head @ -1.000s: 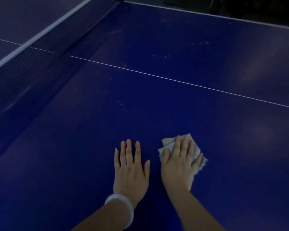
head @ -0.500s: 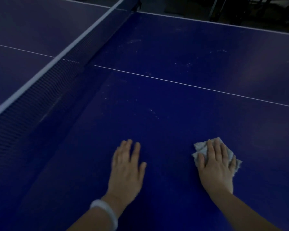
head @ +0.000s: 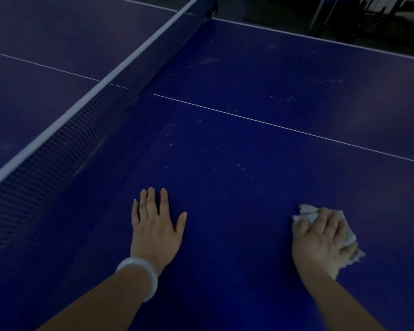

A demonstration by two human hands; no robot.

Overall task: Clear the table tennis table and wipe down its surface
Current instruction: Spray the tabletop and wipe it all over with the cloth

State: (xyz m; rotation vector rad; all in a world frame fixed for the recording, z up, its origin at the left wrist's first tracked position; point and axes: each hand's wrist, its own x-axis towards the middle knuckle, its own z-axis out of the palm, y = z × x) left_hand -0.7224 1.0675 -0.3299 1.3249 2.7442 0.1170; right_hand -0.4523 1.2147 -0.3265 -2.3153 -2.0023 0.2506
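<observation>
Dim blue table tennis table (head: 225, 235) fills your view, with one net (head: 65, 149) running from 9 toward 12 o'clock and one white centre line (head: 273, 124). Your two hands rest on it, well apart. Your left hand (head: 155, 225), one white bangle (head: 140, 278) at its wrist, lies flat with fingers straight. At 4 o'clock your right hand (head: 320, 240) presses one crumpled pale cloth (head: 306, 212), fingers bent over it. Pale specks (head: 244, 168) dot the surface ahead.

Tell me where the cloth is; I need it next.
In the head view the cloth lies low on the right of the blue table, under the right hand, apart from the left hand.
</observation>
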